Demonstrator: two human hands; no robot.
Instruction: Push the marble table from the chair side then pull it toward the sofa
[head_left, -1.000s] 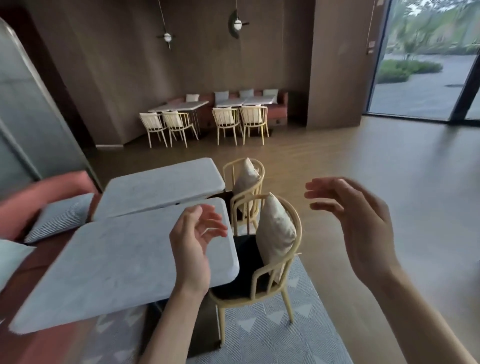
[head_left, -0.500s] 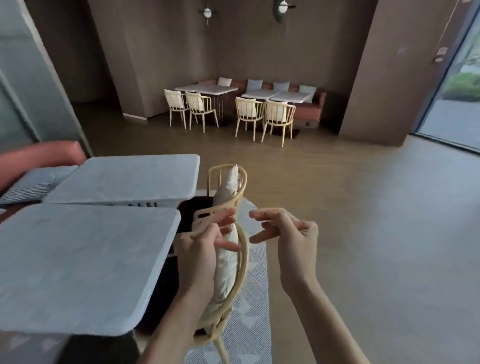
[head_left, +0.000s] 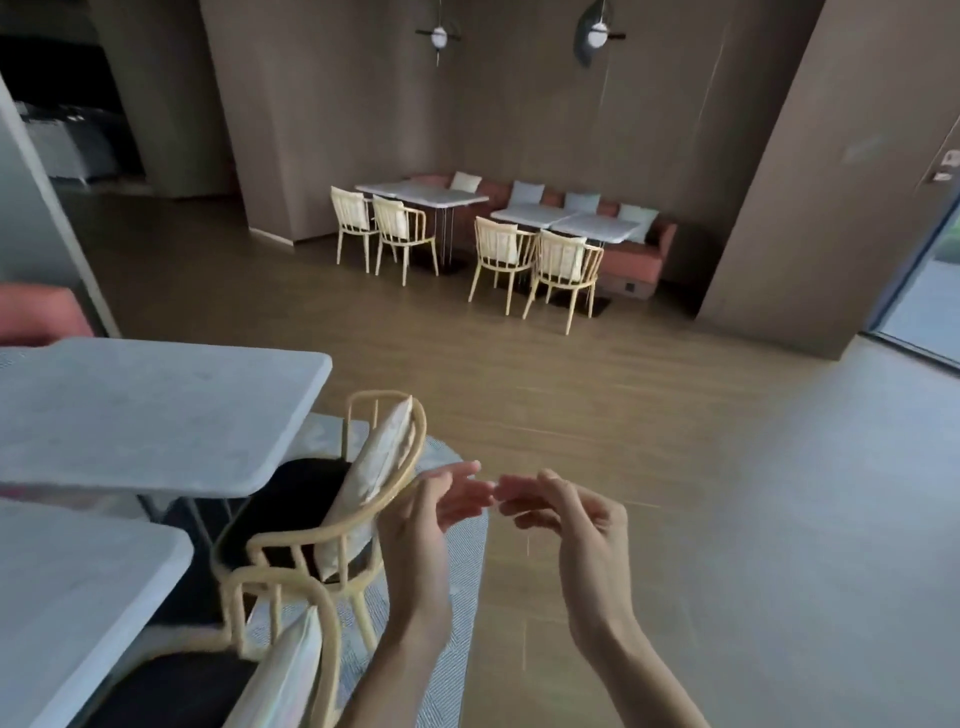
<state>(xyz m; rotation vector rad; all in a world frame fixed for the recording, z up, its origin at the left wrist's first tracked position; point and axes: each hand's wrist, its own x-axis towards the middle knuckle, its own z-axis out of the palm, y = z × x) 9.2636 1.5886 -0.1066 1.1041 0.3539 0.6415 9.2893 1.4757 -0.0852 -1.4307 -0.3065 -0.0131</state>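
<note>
Two white marble tables stand at the left: the near marble table (head_left: 78, 597) at lower left and a second marble table (head_left: 150, 410) behind it. A cream chair (head_left: 291, 665) with a pillow is tucked at the near table, and another cream chair (head_left: 384, 467) at the far one. A strip of the coral sofa (head_left: 36, 312) shows at the far left edge. My left hand (head_left: 436, 509) and my right hand (head_left: 561, 514) hover in the air to the right of the chairs, fingertips nearly meeting, fingers relaxed. Neither hand touches a table or chair.
A patterned grey rug (head_left: 415, 649) lies under the chairs. Open wooden floor (head_left: 675, 467) stretches to the right and ahead. At the back stand more marble tables (head_left: 426, 195) with several cream chairs and a coral bench (head_left: 639, 249). A glass door (head_left: 930, 291) is at the right.
The view has turned right and moved along the chair side, so the tables slid to the left. My hands came together in front of me, away from the tabletop.
</note>
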